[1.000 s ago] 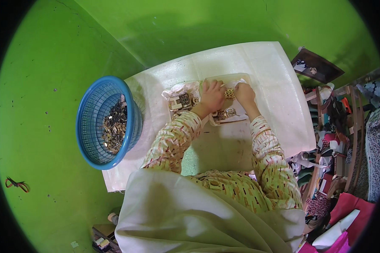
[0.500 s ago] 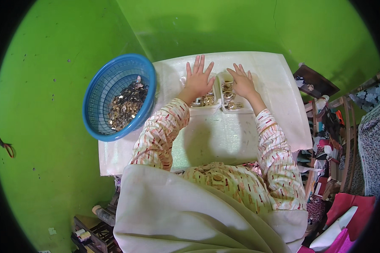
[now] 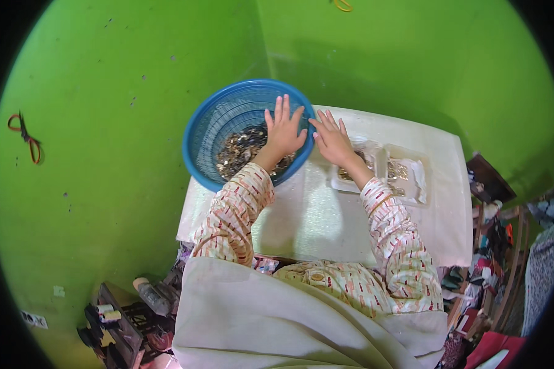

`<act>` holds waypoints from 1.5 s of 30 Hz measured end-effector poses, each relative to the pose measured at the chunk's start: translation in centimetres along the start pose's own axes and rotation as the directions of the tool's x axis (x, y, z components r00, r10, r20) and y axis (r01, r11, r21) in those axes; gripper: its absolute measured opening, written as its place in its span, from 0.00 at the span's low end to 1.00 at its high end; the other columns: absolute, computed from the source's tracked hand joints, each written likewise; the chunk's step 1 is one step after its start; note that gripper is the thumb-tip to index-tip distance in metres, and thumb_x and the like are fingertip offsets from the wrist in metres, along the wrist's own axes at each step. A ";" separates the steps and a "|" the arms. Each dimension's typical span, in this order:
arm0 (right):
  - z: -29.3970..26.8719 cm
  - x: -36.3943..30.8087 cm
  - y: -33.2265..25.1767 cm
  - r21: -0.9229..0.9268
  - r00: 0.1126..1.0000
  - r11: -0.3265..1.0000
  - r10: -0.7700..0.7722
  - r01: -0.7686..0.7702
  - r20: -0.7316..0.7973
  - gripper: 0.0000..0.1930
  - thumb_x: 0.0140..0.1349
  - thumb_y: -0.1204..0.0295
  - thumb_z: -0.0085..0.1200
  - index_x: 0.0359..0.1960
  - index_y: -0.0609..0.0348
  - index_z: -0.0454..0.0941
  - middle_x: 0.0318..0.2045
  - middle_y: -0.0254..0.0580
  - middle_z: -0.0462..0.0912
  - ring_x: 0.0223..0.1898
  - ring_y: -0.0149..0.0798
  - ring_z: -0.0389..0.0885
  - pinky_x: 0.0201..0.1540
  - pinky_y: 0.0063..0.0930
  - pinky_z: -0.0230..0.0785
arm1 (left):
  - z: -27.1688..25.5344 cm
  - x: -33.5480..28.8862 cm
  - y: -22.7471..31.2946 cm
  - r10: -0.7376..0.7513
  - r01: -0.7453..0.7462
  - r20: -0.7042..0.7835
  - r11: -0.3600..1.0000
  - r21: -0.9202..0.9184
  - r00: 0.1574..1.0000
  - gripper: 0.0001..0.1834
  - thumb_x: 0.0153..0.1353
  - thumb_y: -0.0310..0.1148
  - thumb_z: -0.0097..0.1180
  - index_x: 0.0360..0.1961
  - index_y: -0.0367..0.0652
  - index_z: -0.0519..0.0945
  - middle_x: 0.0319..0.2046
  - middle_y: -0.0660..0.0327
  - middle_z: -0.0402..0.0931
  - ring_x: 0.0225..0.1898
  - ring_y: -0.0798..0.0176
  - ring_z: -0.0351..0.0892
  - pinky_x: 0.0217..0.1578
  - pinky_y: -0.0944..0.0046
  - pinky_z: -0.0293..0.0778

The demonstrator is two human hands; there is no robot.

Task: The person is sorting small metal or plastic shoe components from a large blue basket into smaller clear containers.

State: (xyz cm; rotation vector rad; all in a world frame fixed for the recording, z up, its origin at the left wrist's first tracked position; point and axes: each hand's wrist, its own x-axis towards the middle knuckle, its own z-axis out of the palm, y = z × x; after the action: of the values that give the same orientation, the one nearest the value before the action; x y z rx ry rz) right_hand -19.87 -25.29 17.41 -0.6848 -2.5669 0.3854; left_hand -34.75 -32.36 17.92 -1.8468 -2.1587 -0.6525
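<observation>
My left hand (image 3: pixel 284 131) is over the blue plastic basket (image 3: pixel 197 167), fingers spread, holding nothing. A heap of small dark and gold-coloured pieces (image 3: pixel 240 149) lies in the basket, partly hidden by that hand and wrist. Beside the basket's right rim is my right hand (image 3: pixel 333 142), its fingers stretched out and nothing in them; whether it touches the rim I cannot tell. My right wrist passes over a small clear tray (image 3: pixel 343 186) with shiny pieces in it. Against that stands a second tray (image 3: pixel 420 181) holding gold-coloured pieces (image 3: pixel 398 171) and something white.
The basket and trays stand on a white-covered table (image 3: pixel 308 215). Green walls meet behind it. At the lower left is a dark wooden rack (image 3: pixel 120 313) with spools and a bottle (image 3: pixel 151 294). A wooden rack with fabrics (image 3: pixel 498 264) stands to the right.
Both hands have gone left from above the two trays, the left to over the basket and the right to its rim. The view has turned left too. Both hands stay open.
</observation>
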 end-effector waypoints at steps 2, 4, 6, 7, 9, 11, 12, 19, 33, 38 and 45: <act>2.3 2.4 -2.9 0.009 0.997 0.997 -0.072 0.072 -0.014 0.18 0.58 0.68 0.39 0.51 0.50 0.64 0.60 0.48 0.53 0.63 0.47 0.44 0.61 0.48 0.34 | -0.9 -1.9 -5.2 -0.049 0.049 -0.013 0.999 0.023 0.999 0.31 0.48 0.43 0.51 0.55 0.49 0.62 0.61 0.43 0.36 0.64 0.44 0.30 0.53 0.34 0.34; 4.7 4.4 -5.2 0.015 0.990 0.990 -0.137 0.138 -0.030 0.17 0.57 0.68 0.40 0.49 0.51 0.67 0.60 0.48 0.53 0.63 0.48 0.44 0.61 0.47 0.35 | -1.9 -3.8 -10.0 -0.135 0.129 0.054 0.987 0.100 0.989 0.30 0.49 0.44 0.51 0.54 0.49 0.62 0.61 0.43 0.36 0.63 0.43 0.30 0.54 0.34 0.33; 7.0 6.0 -6.9 0.027 0.983 0.984 -0.174 0.176 -0.062 0.15 0.56 0.68 0.42 0.46 0.52 0.70 0.59 0.49 0.55 0.63 0.49 0.45 0.62 0.45 0.36 | -2.6 -5.6 -14.1 -0.173 0.164 0.069 0.980 0.116 0.983 0.30 0.48 0.45 0.51 0.53 0.49 0.63 0.61 0.43 0.36 0.63 0.42 0.30 0.54 0.35 0.32; 8.0 7.0 -7.8 0.052 0.982 0.982 -0.181 0.183 -0.054 0.14 0.56 0.68 0.43 0.44 0.52 0.72 0.59 0.50 0.55 0.63 0.49 0.46 0.61 0.45 0.37 | -3.3 -6.2 -16.0 -0.221 0.201 0.140 0.969 0.145 0.965 0.29 0.48 0.45 0.51 0.53 0.49 0.64 0.61 0.43 0.36 0.63 0.43 0.30 0.55 0.35 0.32; 9.8 9.0 -9.5 0.054 0.979 0.978 -0.204 0.204 -0.008 0.14 0.55 0.67 0.43 0.43 0.52 0.72 0.59 0.50 0.55 0.63 0.49 0.46 0.61 0.45 0.37 | -4.2 -7.2 -19.3 -0.283 0.242 0.253 0.953 0.180 0.925 0.27 0.47 0.44 0.51 0.51 0.50 0.67 0.61 0.44 0.37 0.64 0.44 0.30 0.55 0.37 0.31; 11.3 11.5 -11.0 0.024 0.971 0.973 -0.231 0.230 0.066 0.13 0.54 0.67 0.44 0.41 0.52 0.73 0.59 0.50 0.55 0.62 0.49 0.46 0.61 0.44 0.38 | -4.8 -6.8 -21.7 -0.296 0.248 0.334 0.952 0.179 0.895 0.27 0.47 0.44 0.52 0.51 0.50 0.67 0.61 0.44 0.38 0.64 0.45 0.30 0.56 0.37 0.31; 11.9 13.0 -11.6 0.026 0.970 0.972 -0.233 0.232 0.067 0.13 0.54 0.67 0.44 0.41 0.52 0.73 0.59 0.50 0.55 0.62 0.49 0.46 0.61 0.44 0.38 | -4.9 -6.6 -22.8 -0.302 0.251 0.416 0.952 0.173 0.858 0.27 0.47 0.44 0.52 0.50 0.50 0.67 0.61 0.45 0.38 0.64 0.45 0.30 0.56 0.38 0.31; 20.1 18.4 -10.1 0.050 0.971 0.993 -0.114 0.106 0.211 0.13 0.50 0.72 0.46 0.39 0.48 0.75 0.56 0.42 0.61 0.61 0.43 0.51 0.61 0.42 0.44 | 0.1 -5.9 -27.8 -0.252 0.162 0.655 0.967 0.196 0.713 0.23 0.44 0.42 0.54 0.46 0.55 0.73 0.59 0.50 0.49 0.61 0.49 0.42 0.57 0.47 0.40; 23.3 21.8 -9.8 -0.302 0.584 0.953 0.222 0.041 0.781 0.19 0.46 0.71 0.47 0.44 0.42 0.74 0.47 0.38 0.72 0.47 0.42 0.72 0.47 0.34 0.65 | 1.7 -3.3 -33.1 -0.318 0.365 0.737 0.925 0.105 0.597 0.22 0.45 0.40 0.54 0.46 0.59 0.73 0.53 0.56 0.60 0.56 0.50 0.53 0.54 0.53 0.53; 22.3 21.6 -10.8 -0.340 0.671 0.940 0.255 -0.004 0.696 0.29 0.49 0.73 0.43 0.57 0.38 0.59 0.48 0.41 0.72 0.50 0.42 0.70 0.48 0.34 0.64 | 2.3 -4.1 -34.0 -0.344 0.402 0.797 0.905 0.140 0.497 0.22 0.45 0.44 0.53 0.46 0.59 0.73 0.53 0.55 0.60 0.55 0.50 0.53 0.54 0.53 0.53; 22.3 21.6 -10.3 -0.298 0.729 0.950 0.268 -0.091 0.630 0.28 0.49 0.73 0.42 0.56 0.38 0.60 0.47 0.42 0.73 0.49 0.42 0.71 0.48 0.35 0.64 | 1.1 -4.0 -32.4 -0.412 0.406 0.733 0.892 0.201 0.541 0.22 0.46 0.45 0.53 0.46 0.59 0.73 0.53 0.56 0.59 0.56 0.50 0.50 0.55 0.54 0.51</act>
State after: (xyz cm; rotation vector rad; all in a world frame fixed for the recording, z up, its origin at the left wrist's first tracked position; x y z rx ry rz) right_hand -51.60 -25.84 9.71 -1.0513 -3.2839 0.4345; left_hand -65.56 -38.89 9.22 -1.7976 -3.1881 0.1680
